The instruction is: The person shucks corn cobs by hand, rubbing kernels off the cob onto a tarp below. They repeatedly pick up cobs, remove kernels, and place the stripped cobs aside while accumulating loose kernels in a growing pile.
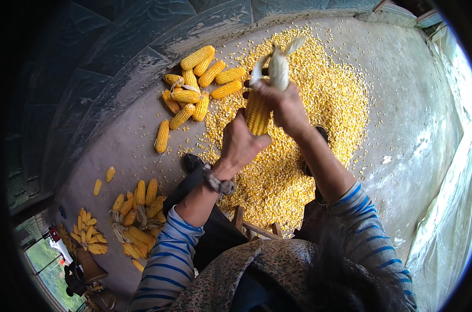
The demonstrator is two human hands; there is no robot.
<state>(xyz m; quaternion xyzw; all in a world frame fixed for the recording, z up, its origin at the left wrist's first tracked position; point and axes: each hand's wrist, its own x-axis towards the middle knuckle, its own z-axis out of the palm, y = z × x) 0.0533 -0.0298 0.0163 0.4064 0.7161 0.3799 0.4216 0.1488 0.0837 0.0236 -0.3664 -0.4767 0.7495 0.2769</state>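
My left hand (242, 140) is closed around the lower end of a yellow ear of corn (256, 117), its kernels showing in rows. At the ear's upper end, my right hand (284, 105) grips a pale, rough piece with loose husk strips (279, 70). It looks like a bare corncob, though blur leaves this unsure. The right fingers and thumb press against the ear, and its top is hidden behind them. Below both hands spreads a wide heap of loose corn kernels (333, 105) on the floor.
Several husked ears (186, 96) are piled left of the kernels, near a dark tiled wall (115, 70). More ears with husks (140, 218) lie by my left leg, with another corn pile (88, 232) farther left. Plastic sheeting (443, 218) hangs on the right. My shoes (193, 162) touch the heap's edges.
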